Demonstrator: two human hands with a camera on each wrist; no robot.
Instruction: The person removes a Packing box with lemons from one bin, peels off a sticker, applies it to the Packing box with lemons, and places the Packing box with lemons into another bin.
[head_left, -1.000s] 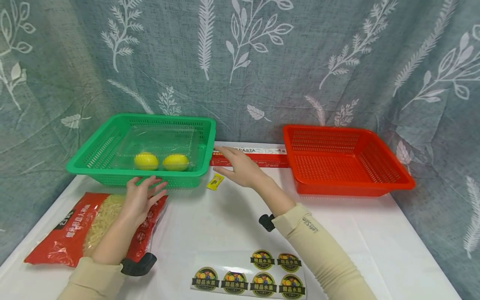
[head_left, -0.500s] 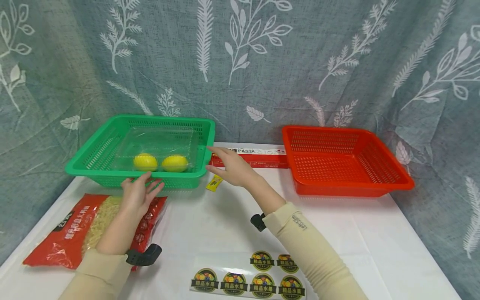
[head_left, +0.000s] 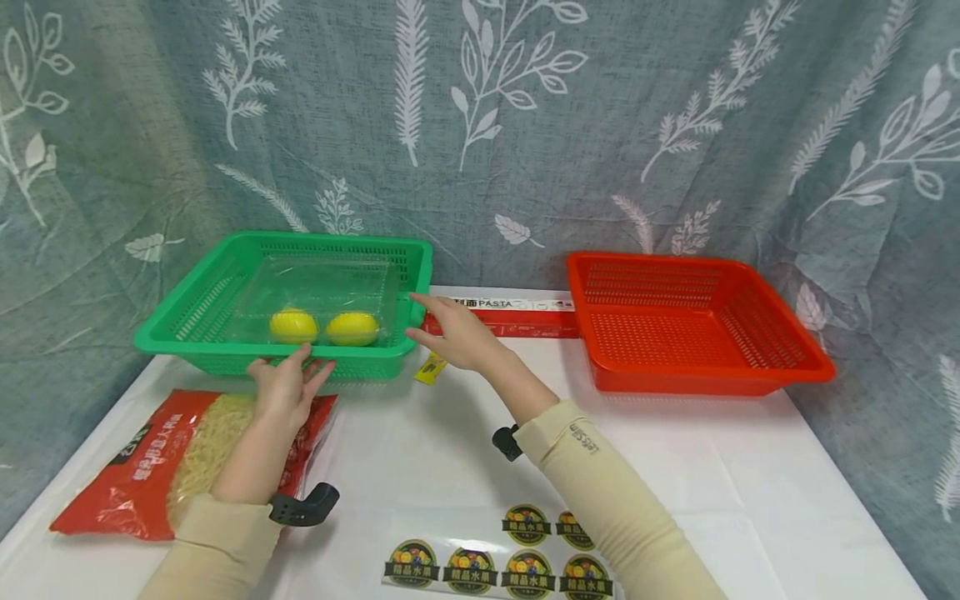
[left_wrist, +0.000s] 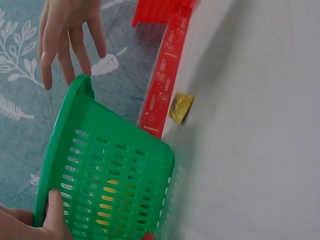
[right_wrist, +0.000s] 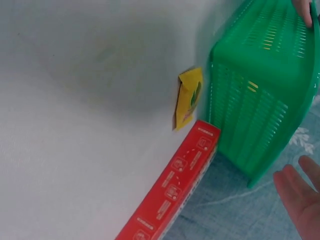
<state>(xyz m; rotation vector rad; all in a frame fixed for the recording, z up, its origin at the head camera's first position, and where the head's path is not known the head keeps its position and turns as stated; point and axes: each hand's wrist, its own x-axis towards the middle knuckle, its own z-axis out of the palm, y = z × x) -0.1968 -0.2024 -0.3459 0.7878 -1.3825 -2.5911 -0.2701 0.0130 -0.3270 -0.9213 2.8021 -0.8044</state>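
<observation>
A green plastic basket (head_left: 360, 364) stands at the back left. Inside it lies a clear plastic container (head_left: 322, 283) with two yellow lemons (head_left: 352, 329) showing through. My left hand (head_left: 285, 390) is at the basket's front rim; in the left wrist view its thumb (left_wrist: 56, 215) lies on the outer wall under the rim and the other fingers pass over it. My right hand (head_left: 461, 335) is held by the basket's right rim, fingers spread and holding nothing. In the right wrist view a gap shows between these fingers and the basket wall.
A red basket (head_left: 705, 379) stands at the back right. Between the baskets lies a red and white pasta box (head_left: 517, 321), with a small yellow packet (head_left: 429, 369) nearby. A red pasta bag (head_left: 165, 458) is under my left forearm; a sticker sheet (head_left: 442, 521) lies at the front.
My right hand has moved left to the green basket's right rim. My left hand has shifted slightly right and forward along the front rim. The basket stays in place.
</observation>
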